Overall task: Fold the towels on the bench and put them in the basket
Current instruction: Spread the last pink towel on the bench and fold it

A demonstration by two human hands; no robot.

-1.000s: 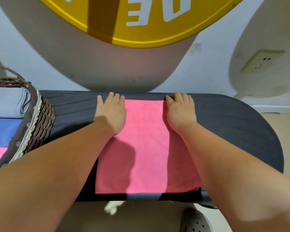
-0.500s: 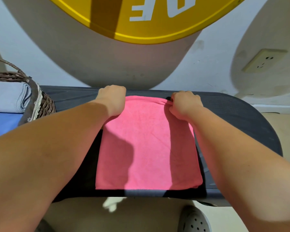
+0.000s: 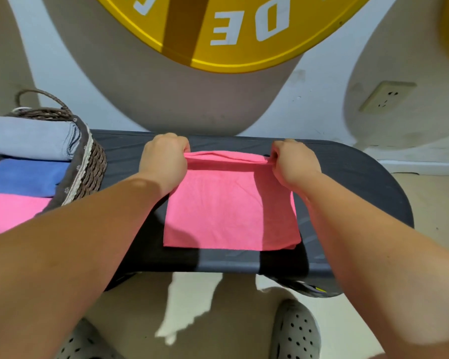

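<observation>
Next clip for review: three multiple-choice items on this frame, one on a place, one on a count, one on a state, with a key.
1. Where is the basket relative to the spread towel?
A. left of it
B. right of it
C. on it

2. How many folded towels show in the basket?
A. one
B. three
C. five

3. What do the left hand and right hand do to the spread towel?
A. lie flat on it
B. grip its far corners
C. hover clear

1 A: it stands at the bench's left end.
2 B: grey towel, blue towel, pink towel.
3 B: both hands curl round the lifted far edge.
</observation>
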